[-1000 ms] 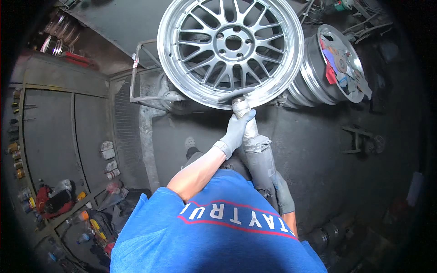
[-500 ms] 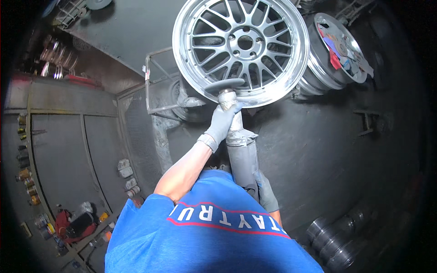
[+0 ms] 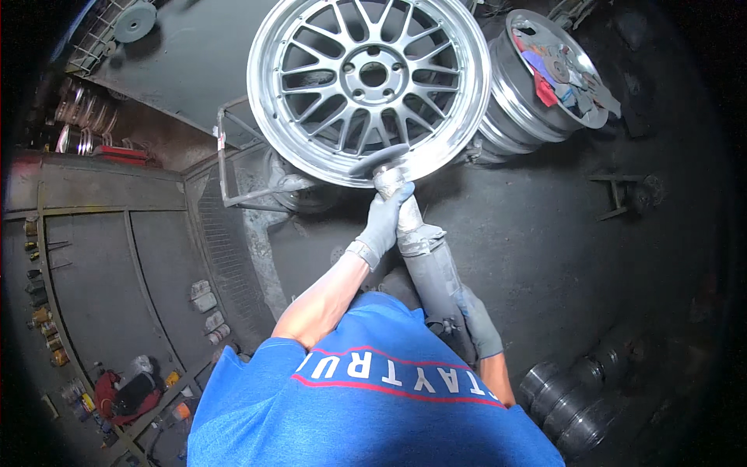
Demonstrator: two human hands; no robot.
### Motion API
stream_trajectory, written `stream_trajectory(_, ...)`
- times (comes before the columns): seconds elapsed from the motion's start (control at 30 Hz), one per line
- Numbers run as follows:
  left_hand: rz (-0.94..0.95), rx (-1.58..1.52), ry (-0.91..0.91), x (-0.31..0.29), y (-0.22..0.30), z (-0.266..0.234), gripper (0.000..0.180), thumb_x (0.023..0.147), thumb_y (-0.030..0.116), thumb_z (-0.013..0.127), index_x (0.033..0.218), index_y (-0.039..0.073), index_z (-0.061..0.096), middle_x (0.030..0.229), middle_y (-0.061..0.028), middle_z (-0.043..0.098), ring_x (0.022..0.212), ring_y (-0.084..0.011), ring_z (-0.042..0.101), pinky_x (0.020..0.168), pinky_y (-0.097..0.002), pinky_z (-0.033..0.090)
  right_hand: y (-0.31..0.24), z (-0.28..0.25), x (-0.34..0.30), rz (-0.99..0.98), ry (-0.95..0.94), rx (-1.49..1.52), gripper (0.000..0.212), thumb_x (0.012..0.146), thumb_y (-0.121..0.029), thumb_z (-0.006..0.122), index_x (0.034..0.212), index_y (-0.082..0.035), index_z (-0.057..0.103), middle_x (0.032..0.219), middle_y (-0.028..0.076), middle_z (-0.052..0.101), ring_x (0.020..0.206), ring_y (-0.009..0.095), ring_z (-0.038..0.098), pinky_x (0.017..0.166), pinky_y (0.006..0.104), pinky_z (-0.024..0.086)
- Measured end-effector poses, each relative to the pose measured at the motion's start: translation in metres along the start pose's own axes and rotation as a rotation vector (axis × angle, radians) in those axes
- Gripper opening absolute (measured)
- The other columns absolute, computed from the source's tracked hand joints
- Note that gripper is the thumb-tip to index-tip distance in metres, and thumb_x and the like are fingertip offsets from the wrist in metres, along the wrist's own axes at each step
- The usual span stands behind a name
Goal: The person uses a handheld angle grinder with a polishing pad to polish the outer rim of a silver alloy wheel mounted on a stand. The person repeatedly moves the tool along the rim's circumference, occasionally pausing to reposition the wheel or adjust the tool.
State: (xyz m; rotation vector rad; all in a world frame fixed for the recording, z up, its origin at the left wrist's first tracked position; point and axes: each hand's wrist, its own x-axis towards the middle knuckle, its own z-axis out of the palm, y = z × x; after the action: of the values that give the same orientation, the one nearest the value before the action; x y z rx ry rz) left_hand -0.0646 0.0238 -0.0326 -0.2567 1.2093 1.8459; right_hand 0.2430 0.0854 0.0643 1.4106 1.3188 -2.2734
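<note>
My left hand (image 3: pixel 381 222), in a grey glove, is wrapped round the pale neck of a long grey disc grinder (image 3: pixel 430 268). My gloved right hand (image 3: pixel 482 325) grips the rear of its body, low and to the right; part of that hand's grip is hidden behind the tool. At the tool's far end a round flat grey disc (image 3: pixel 377 159) is tilted against the lower lip of a silver multi-spoke car wheel rim (image 3: pixel 373 96). Whether the disc touches the metal I cannot tell. The rim faces me, its outer lip bright and its centre greyer.
Behind the rim on the right lies another wheel (image 3: pixel 506 117) with rags and discs on its face. A metal tube frame (image 3: pixel 223 167) stands to the left. Stacked dark wheels (image 3: pixel 564 409) sit at lower right, and a red bag (image 3: pixel 117 397) at lower left.
The view has shifted, so the rim sits further left. The grinder slants more, its rear end and my right hand lying further right. Both hands keep their hold, and the disc remains by the rim's lower lip.
</note>
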Motion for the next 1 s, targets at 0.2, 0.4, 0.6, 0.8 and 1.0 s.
stream_trajectory(0.2,-0.086,-0.291,-0.097,0.025,-0.046,0.072,0.054,0.093,0.027,0.091,0.135,0.008,0.064,0.118,-0.0050,0.071,0.107,-0.0201,0.070,0.096,-0.0406,0.059,-0.063,-0.070,-0.018,-0.116,0.099,-0.229,0.059,0.110,-0.038,0.067,0.156,-0.003,0.057,0.108,0.008,0.072,0.071,0.012,0.063,0.059,0.0283,0.052)
stream_trajectory(0.4,-0.077,-0.272,-0.108,0.025,-0.052,0.084,0.045,0.096,0.027,0.088,0.130,0.010,0.065,0.111,-0.0040,0.071,0.100,-0.0182,0.070,0.090,-0.0386,0.059,-0.064,-0.077,-0.021,-0.046,0.131,-0.176,0.060,0.110,-0.036,0.066,0.158,-0.003,0.054,0.112,0.008,0.072,0.074,0.011,0.063,0.059,0.0282,0.052)
stream_trajectory(0.6,-0.032,-0.131,-0.033,-0.002,-0.025,0.026,0.038,0.098,0.027,0.085,0.127,0.012,0.066,0.105,-0.0015,0.069,0.094,-0.0157,0.069,0.085,-0.0364,0.060,0.002,-0.045,-0.001,-0.164,0.054,-0.196,0.059,0.112,-0.035,0.065,0.157,0.003,0.056,0.147,0.014,0.066,0.132,0.022,0.061,0.113,0.0353,0.048)
stream_trajectory(0.8,0.086,0.141,0.082,-0.013,0.028,-0.031,0.051,0.095,0.032,0.089,0.133,0.007,0.066,0.113,-0.0033,0.071,0.095,-0.0163,0.070,0.087,-0.0358,0.059,0.026,0.037,0.017,-0.013,-0.094,0.126,0.064,0.112,-0.040,0.065,0.159,0.003,0.055,0.153,0.014,0.062,0.140,0.023,0.057,0.120,0.0369,0.043)
stream_trajectory(1.0,0.087,0.189,0.113,-0.013,0.037,-0.039,0.055,0.095,0.033,0.088,0.135,0.006,0.064,0.110,-0.0044,0.070,0.093,-0.0165,0.069,0.083,-0.0366,0.060,0.041,0.034,0.035,-0.060,-0.163,0.134,0.060,0.115,-0.036,0.061,0.159,0.003,0.054,0.153,0.014,0.063,0.139,0.022,0.058,0.121,0.0361,0.042)
